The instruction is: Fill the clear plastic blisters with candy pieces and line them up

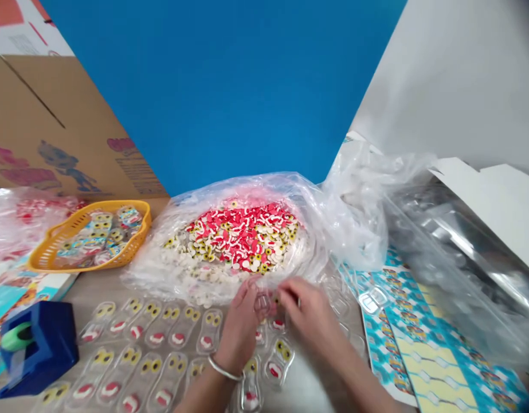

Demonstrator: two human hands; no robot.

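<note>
Two bare hands work close together over a table [87,292], just in front of a large clear plastic bag [152,275]. The bag is heaped with gummy candy pieces [241,238], seemingly red-and-white mouths and yellow-and-white eyes.

Left hand [241,327]: narrow, a metal bangle [223,369] at the wrist, fingers curled round a small clear plastic blister [262,304] at the bag's near lip. Right hand [309,315]: also narrow, fingertips [285,292] drawn in just beside that blister. Whether it grips the blister or something smaller is hard to say from here, as the fingers hide the spot.

Below the hands, rows of peanut-shaped filled blisters [161,367] lie flat on the table, each showing two yellow eyes and a red-and-white mouth. The nearest lie under the left wrist.

Left of these, a yellow plastic basket [135,212] holds more filled blisters, and a blue tape dispenser [36,350] with a green core sits nearer the table edge. On the right, printed blue-and-yellow card sheets [423,338] lie partly under a loose clear bag [359,206]. A cardboard carton [53,126] stands behind on the left, beside a blue wall [230,86].
</note>
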